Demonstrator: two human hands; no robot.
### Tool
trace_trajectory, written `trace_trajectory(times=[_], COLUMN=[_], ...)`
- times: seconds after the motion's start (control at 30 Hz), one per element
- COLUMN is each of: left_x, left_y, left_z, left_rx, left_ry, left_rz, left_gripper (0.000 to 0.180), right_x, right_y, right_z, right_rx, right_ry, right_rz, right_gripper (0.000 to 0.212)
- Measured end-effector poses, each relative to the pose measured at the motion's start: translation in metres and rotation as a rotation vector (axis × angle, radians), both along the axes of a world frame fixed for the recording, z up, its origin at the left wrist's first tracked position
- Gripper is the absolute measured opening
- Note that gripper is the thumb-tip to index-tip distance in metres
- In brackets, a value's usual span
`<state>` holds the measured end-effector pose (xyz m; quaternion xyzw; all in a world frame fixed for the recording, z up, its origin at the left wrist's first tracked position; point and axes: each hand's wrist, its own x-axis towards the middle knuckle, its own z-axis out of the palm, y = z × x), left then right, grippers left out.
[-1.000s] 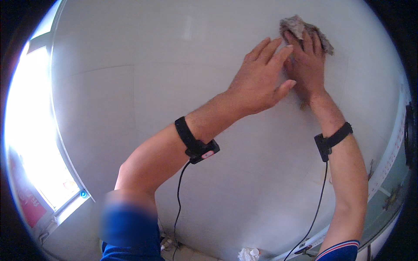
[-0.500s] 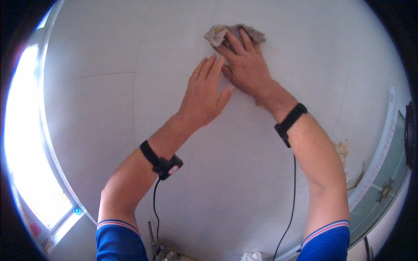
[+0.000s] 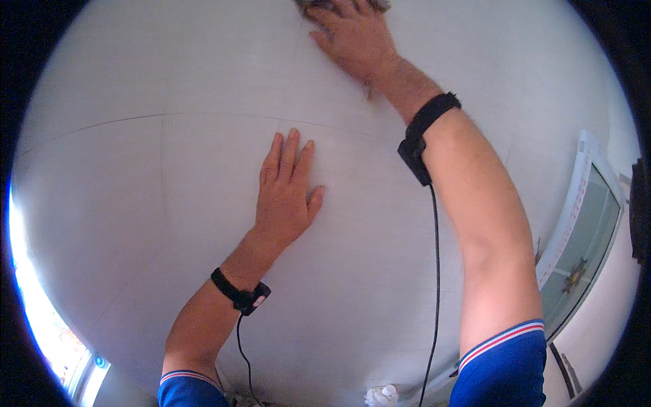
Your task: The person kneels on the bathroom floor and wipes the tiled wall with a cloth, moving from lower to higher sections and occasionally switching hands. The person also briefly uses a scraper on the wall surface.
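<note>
At the upper edge of the view, my right hand [image 3: 356, 39] presses a greyish-brown cloth [image 3: 306, 6] against a pale tiled wall [image 3: 203, 197]. Only a strip of the cloth shows around the fingers; the rest is cut off by the frame or covered by the hand. Lower and to the left, my left hand [image 3: 285, 193] lies flat on the wall, its fingers stretched out and the thumb apart. It holds nothing. A black band with a small box [image 3: 252, 298] sits on my left wrist, and a similar black band [image 3: 428, 129] on the right one. A cable hangs from each.
A white-framed glass panel [image 3: 576, 210] stands at the right. Bright light comes from a window [image 3: 51, 346] at the lower left. A crumpled white thing [image 3: 381, 395] lies at the bottom edge. Thin dark joint lines cross the wall.
My right hand has moved up with the cloth. My left hand has come away from beside it, down and to the left. The view has shifted, so less of the window shows.
</note>
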<state>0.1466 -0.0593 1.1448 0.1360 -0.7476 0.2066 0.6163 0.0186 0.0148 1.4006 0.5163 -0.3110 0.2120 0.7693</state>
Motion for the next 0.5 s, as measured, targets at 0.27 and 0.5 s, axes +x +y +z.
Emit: trace_trajectory(times=[0.27,0.5], left_x=[0.025,-0.027], left_y=[-0.019,0.001], left_z=[-0.022,-0.007], left_rx=[0.02,-0.046], left_ry=[0.0,0.022], left_rz=[0.031,0.04], left_gripper=[0.077,0.078], right_x=[-0.094,-0.306], right_y=[0.055,0.205], right_z=[0.045,0.031], right_rx=[-0.177,-0.317], right_ry=[-0.167,-0.624], right_rz=[-0.134,-0.292], right_gripper=[0.048,0.06])
